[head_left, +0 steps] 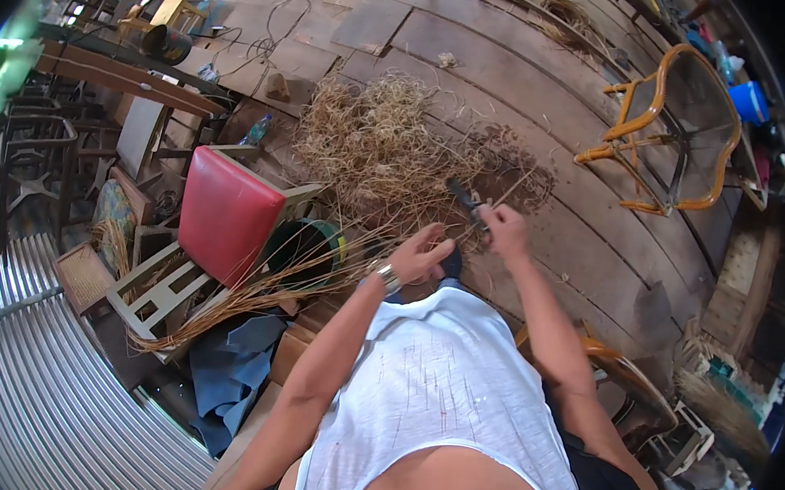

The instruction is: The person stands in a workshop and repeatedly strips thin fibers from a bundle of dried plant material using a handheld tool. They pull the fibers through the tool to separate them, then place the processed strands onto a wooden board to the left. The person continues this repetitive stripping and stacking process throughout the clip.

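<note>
My right hand (504, 231) is closed around a dark hand tool (460, 193) whose broad dark end points away to the upper left; its exact kind is not clear. A thin strand sticks up past that hand. Beside it, my left hand (420, 255) wears a metal-banded watch (387, 274). Its fingers look bent but apart, close to the tips of a bundle of long tan cane strands (247, 305). That bundle stretches to the lower left across a chair. Beyond both hands lies a large tangled heap of pale strands (369, 140) on the floor.
A red-padded chair (227, 212) and a dark green bucket (306, 254) stand at my left. Farther left is corrugated metal sheeting (54, 374). A rattan-framed armchair (678, 130) stands at the far right. Dark crumbs (512, 157) lie on the plank floor.
</note>
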`<state>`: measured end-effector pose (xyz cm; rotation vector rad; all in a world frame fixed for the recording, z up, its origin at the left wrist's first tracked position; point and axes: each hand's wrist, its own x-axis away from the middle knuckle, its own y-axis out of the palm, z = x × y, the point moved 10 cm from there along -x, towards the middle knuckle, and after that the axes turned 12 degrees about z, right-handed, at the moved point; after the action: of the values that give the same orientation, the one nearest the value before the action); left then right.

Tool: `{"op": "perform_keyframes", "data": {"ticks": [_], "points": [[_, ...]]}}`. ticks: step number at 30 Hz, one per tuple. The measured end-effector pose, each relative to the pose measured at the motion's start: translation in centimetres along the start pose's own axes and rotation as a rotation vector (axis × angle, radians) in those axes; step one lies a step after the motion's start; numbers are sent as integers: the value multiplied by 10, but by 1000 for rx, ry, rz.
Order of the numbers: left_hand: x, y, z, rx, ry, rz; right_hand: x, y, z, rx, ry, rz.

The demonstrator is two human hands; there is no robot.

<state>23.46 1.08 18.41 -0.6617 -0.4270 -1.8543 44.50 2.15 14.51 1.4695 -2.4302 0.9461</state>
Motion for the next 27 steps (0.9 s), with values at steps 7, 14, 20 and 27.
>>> {"op": "perform_keyframes", "data": {"ticks": [7,14,20,27], "points": [[-19,1,-1,-533,368,85,34,30,19,-9,167,-82],[133,-194,-88,-891,281,174,-93,-176,30,-15,214,269],[156,-268,-120,-1388,114,326,-75,-181,23,94,147,254],[-8,-36,-15,-535,281,20,12,-59,22,0,150,71]]}}
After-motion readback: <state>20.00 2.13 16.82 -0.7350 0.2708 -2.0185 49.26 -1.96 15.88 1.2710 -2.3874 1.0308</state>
